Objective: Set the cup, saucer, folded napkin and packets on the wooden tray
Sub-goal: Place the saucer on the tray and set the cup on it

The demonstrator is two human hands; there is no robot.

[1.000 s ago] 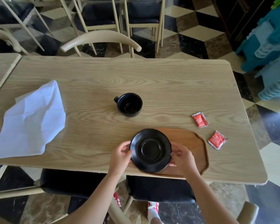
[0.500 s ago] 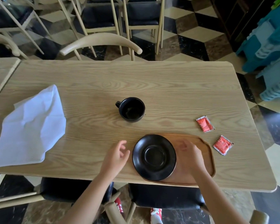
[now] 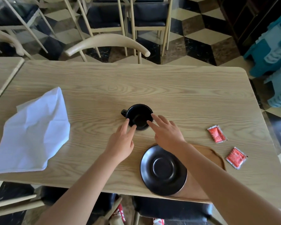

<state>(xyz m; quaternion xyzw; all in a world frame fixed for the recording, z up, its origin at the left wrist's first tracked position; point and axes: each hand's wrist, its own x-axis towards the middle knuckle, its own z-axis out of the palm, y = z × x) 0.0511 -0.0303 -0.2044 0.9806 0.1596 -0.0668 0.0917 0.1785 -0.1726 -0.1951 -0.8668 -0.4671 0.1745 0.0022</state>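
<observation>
A black cup [image 3: 139, 116] stands mid-table, its handle pointing left. My left hand [image 3: 122, 142] reaches its near-left side, fingers spread and touching the rim. My right hand [image 3: 166, 132] reaches its right side, fingertips at the rim. Neither hand has closed on it. The black saucer [image 3: 163, 169] lies on the left end of the wooden tray [image 3: 216, 157] at the near table edge; my right forearm hides much of the tray. A white napkin [image 3: 32, 132] lies unfolded at the left. Two red packets [image 3: 216, 133] [image 3: 236, 157] lie to the right of the tray.
The light wooden table [image 3: 169, 88] has a second table [image 3: 2, 70] butted against its left. A curved chair back [image 3: 107, 43] stands at the far side, more chairs behind it. Blue plastic stools [image 3: 272, 51] are stacked at the right.
Both hands let go of the saucer, which stays on the tray's left end, and moved forward to either side of the cup.
</observation>
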